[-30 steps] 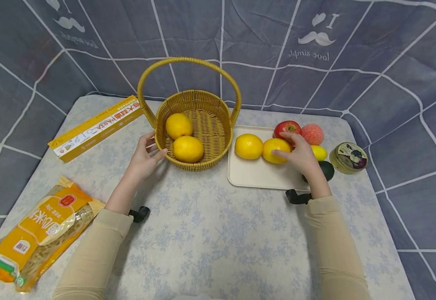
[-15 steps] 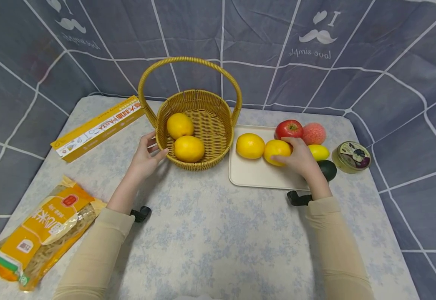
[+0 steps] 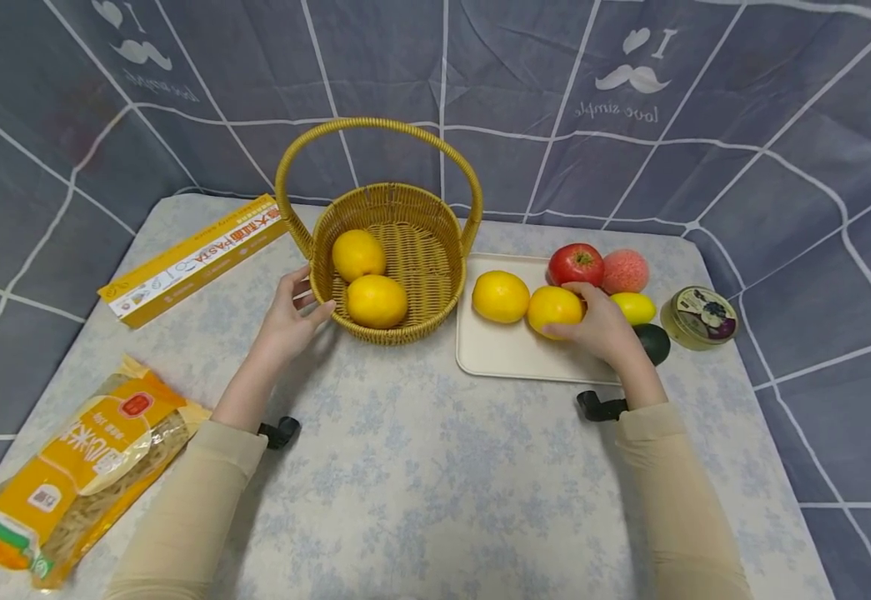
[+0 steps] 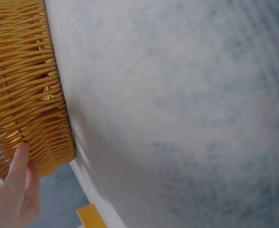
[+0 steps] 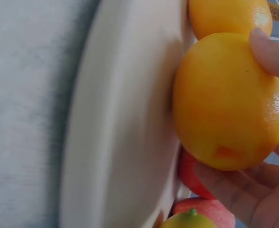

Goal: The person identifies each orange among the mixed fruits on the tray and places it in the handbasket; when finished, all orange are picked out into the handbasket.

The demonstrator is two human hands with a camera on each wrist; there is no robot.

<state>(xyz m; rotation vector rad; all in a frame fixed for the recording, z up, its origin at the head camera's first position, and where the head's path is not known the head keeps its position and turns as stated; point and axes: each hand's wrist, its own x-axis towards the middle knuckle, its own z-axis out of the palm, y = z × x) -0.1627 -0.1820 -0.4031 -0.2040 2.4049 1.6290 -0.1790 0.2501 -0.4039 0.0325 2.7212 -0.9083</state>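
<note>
Right hand [image 3: 602,327] curls thumb and fingers round a yellow lemon [image 3: 554,307] on the cream tray [image 3: 510,358], at 3 o'clock from the wicker basket [image 3: 412,329]. The lemon seems to rest on the tray; a second tray lemon [image 3: 500,296] touches it at its 9 o'clock. Left hand [image 3: 290,317] has its fingers spread against the basket's outer wall at its 9 o'clock, thumb on the weave, bracing rather than gripping. Two lemons in the basket [image 3: 367,279].

Risks, as a judgement: the lemon is smooth and round, so a shallow grip could let it slip and roll off the tray; lifting it may nudge the touching lemon. The red apple [image 3: 575,264], pink peach [image 3: 624,271], small lemon [image 3: 633,307] and dark avocado [image 3: 653,342] crowd the hand at 12 to 3 o'clock, so a wide wrist swing could knock them. The basket handle arches overhead and could catch a high carry.

Writing: yellow box [image 3: 193,258] at 10 o'clock reads "PASTA" plus Chinese characters; the backdrop reads "love simple"; noodle bag [image 3: 82,467] label and round tin [image 3: 699,315] lid are unreadable.
</note>
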